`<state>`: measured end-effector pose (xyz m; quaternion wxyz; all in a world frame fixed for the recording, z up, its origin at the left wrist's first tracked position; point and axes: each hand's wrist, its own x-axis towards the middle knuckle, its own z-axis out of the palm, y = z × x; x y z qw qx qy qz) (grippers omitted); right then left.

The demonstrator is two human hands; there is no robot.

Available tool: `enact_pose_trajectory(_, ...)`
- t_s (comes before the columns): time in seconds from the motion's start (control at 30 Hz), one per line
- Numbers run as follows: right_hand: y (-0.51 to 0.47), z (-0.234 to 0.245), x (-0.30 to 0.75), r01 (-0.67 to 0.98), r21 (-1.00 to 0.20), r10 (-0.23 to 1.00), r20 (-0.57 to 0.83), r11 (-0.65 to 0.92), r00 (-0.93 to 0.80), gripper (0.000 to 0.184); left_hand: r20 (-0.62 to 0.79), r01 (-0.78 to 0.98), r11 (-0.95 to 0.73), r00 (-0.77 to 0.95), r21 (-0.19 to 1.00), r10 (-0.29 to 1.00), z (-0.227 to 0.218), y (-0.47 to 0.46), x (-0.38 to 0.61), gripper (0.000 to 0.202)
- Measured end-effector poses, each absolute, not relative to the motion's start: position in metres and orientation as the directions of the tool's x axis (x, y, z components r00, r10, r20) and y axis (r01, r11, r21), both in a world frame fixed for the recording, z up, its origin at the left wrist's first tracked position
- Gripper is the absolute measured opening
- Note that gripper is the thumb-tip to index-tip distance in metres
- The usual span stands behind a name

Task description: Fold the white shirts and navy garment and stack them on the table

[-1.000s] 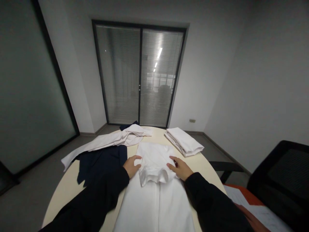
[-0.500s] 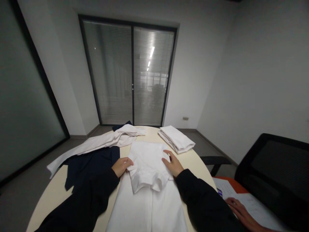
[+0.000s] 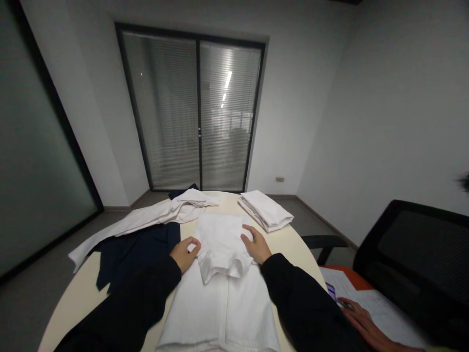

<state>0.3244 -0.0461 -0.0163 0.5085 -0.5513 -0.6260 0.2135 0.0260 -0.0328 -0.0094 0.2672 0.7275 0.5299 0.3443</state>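
A white shirt lies in front of me on a round, cream-coloured table. A seam runs down its middle, and its far portion is gathered with a collar-like fold facing me. At the gathered portion's left edge is my left hand, thumb and forefinger pinched together on the fabric. My right hand rests over the opposite edge, its thumb and fingers apart. Both of my forearms are in dark sleeves.
A folded white garment lies at the table's far right. On the left are a long white garment and dark navy clothing. Another person's hand is over papers beside a black mesh chair.
The white shirt has slid slightly away from me, and its near hem now shows. My right hand has shifted a little left. The other person's hand has moved slightly.
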Motion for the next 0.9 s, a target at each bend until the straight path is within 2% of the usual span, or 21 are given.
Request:
enact_pose_trajectory(0.13,-0.054,-0.008,0.329,0.462,-0.828,0.924,0.381,0.317,0.048,0.037,0.074,0.479,-0.200,0.270,0.855,0.960,-0.003,-0.035,0.021,0.030)
enact_pose_trajectory(0.23,-0.057,-0.004,0.334,0.443,-0.844,0.942,0.335,0.303,-0.007,0.036,-0.054,0.505,-0.123,0.320,0.854,0.946,0.000,-0.038,0.017,0.028)
enact_pose_trajectory(0.3,-0.056,-0.004,0.336,0.442,-0.842,0.944,0.329,0.309,-0.032,0.036,0.000,0.574,-0.191,0.316,0.796,0.949,0.004,-0.041,0.017,0.026)
enact_pose_trajectory(0.43,-0.053,-0.011,0.338,0.464,-0.821,0.934,0.356,0.334,-0.043,0.035,0.328,0.765,-0.362,0.207,0.532,0.922,0.029,-0.053,0.018,0.023)
enact_pose_trajectory(0.5,-0.052,-0.014,0.337,0.480,-0.809,0.930,0.364,0.338,-0.041,0.034,0.416,0.765,-0.430,0.234,0.479,0.879,0.047,-0.065,0.023,0.028)
enact_pose_trajectory(0.6,-0.053,-0.015,0.336,0.503,-0.793,0.927,0.371,0.344,-0.050,0.033,0.446,0.612,-0.630,0.449,0.478,0.774,0.066,-0.085,0.036,0.031)
enact_pose_trajectory(0.67,-0.054,-0.014,0.335,0.518,-0.783,0.926,0.375,0.346,-0.051,0.032,0.442,0.595,-0.682,0.521,0.425,0.730,0.067,-0.094,0.045,0.025)
enact_pose_trajectory(0.77,-0.055,-0.011,0.334,0.535,-0.772,0.924,0.380,0.343,-0.044,0.033,0.447,0.717,-0.599,0.432,0.356,0.783,0.049,-0.092,0.049,0.019)
enact_pose_trajectory(0.9,-0.057,-0.007,0.334,0.540,-0.767,0.928,0.365,0.346,-0.075,0.032,0.372,0.828,-0.437,0.305,0.351,0.877,0.013,-0.069,0.037,0.035)
